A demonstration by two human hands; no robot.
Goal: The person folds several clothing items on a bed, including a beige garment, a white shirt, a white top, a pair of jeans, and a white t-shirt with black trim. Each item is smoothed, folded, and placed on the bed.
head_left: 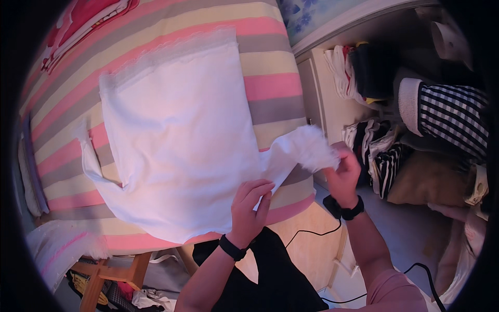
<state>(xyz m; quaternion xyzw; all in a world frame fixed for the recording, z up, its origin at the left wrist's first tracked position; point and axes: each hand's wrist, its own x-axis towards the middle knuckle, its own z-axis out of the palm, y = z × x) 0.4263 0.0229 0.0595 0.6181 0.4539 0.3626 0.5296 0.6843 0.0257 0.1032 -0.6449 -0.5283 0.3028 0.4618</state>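
A white long-sleeved top (pixel 179 140) lies spread on a striped bed cover, its lace-trimmed hem (pixel 171 54) at the far end. One sleeve (pixel 92 164) sticks out to the left, partly bent. On the right, the other sleeve is drawn out past the bed's edge and ends in a fluffy white cuff (pixel 312 149). My right hand (pixel 343 174) is closed on that cuff, holding it up. At the base of the same sleeve is my left hand (pixel 252 208), fingers and thumb drawn together on the fabric. Its exact grip is partly hidden.
Red-and-white folded cloth (pixel 86 28) lies at the bed's far left. On the right stand open shelves with folded clothes (pixel 377 151), a checked black-and-white item (pixel 449 114) and a brown cushion (pixel 429 179). A wooden stool (pixel 117 273) and black cable (pixel 314 234) are near me.
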